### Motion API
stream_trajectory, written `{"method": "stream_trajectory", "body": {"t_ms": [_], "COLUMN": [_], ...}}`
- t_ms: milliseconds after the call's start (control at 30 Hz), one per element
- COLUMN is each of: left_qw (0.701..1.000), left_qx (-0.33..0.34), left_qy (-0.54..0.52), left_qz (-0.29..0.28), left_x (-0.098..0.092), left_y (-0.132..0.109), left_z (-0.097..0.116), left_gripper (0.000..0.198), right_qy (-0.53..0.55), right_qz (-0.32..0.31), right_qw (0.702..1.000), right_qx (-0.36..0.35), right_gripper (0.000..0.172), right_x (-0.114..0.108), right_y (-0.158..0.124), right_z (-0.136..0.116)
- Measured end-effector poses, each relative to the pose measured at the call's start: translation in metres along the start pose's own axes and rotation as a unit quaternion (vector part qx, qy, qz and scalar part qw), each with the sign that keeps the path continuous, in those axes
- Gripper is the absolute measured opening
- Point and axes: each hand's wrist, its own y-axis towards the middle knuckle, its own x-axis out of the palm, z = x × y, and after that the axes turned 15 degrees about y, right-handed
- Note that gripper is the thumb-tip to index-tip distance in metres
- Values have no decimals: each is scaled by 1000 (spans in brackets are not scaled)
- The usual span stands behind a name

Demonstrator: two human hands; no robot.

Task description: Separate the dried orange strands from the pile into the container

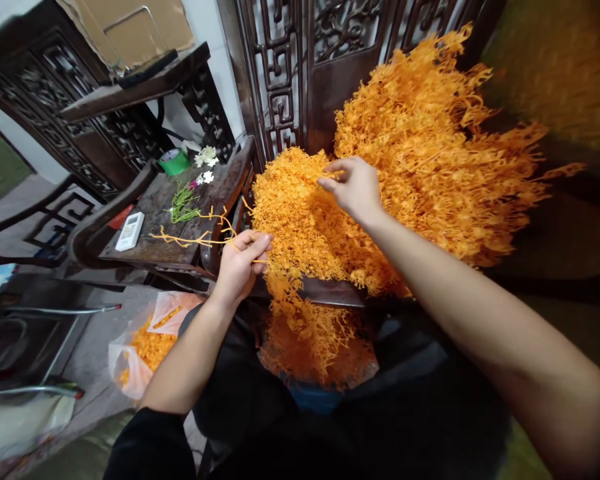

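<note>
Carved dark panel [330, 93] is standing behind; left hand [241, 263] is pinching orange stems [193, 241]; right hand [357, 189] is hovering over the orange heap [420, 180], fingers parted.

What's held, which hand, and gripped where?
Left hand: thin orange branching stems, pinched near one end. Right hand, over the orange pile: can't tell.

Dark wooden seat [333, 292] bears heaped orange branching strands [425, 167]. Worn dark-brown wooden tabletop [155, 197]: green tape roll [174, 162], white blossoms [207, 157], thin green stems [183, 205], white rectangular device [130, 231]. Grey floor [91, 347]: pinkish plastic bag [136, 375].
</note>
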Motion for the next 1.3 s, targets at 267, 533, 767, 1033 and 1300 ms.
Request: {"method": "stream_trajectory", "body": {"t_ms": [267, 533, 767, 1033, 1300], "left_qw": [1000, 999, 998, 994, 994], "left_qx": [-17, -27, -43, -50, 0], "left_qy": [-5, -7, -18, -85, -45], "left_qz": [-21, -29, -30, -45, -95], "left_x": [3, 3, 0, -5, -1], "left_y": [10, 6, 7, 14, 6], "left_z": [-6, -3, -5, -5, 8], "left_gripper": [34, 33, 29, 20, 50], "right_qy": [-140, -92, -63, 134, 270], "right_qz": [-111, -135, -129, -298, -414], "right_qw": [983, 975, 976, 945, 850], "right_qx": [39, 154, 163, 9, 184], "right_gripper": [27, 10, 23, 56, 18], "right_x": [26, 8, -1, -6, 6], "right_y": [6, 11, 7, -69, -103], "right_z": [45, 35, 18, -61, -73]}}
